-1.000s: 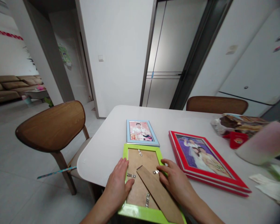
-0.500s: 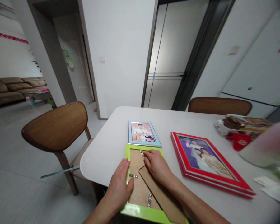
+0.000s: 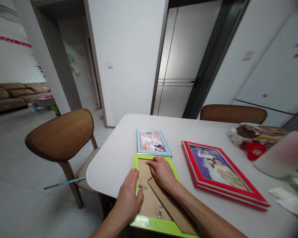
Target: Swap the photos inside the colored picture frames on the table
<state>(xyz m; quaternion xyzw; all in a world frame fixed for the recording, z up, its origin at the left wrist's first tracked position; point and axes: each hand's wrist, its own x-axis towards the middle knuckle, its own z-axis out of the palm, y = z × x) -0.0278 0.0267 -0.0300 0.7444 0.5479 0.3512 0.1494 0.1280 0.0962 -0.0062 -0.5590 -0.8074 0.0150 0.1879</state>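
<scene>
A green picture frame (image 3: 151, 223) lies face down at the table's near edge, its brown backing board (image 3: 149, 204) showing. My left hand (image 3: 128, 195) holds the frame's left edge, fingers along the rim and thumb over the board. Curled fingers of my right hand (image 3: 162, 172) press on the small metal clip (image 3: 146, 163) near the top of the board. Two more metal clips show, a left clip (image 3: 142, 186) and a lower clip (image 3: 160, 211). A brown stand leg (image 3: 172, 205) slants across the back, partly under my right forearm.
Beyond the green frame lies a blue picture frame (image 3: 168, 145) with a photo. Stacked red picture frames (image 3: 238, 195) lie to the right, near a pale pink-and-white container (image 3: 280, 155) and a plastic bag (image 3: 234, 135). A wooden chair (image 3: 62, 135) stands left of the table.
My right fingers have shifted slightly left, and the top clip has swung from pointing downward to lying nearly sideways. My left hand stays at the frame's edge.
</scene>
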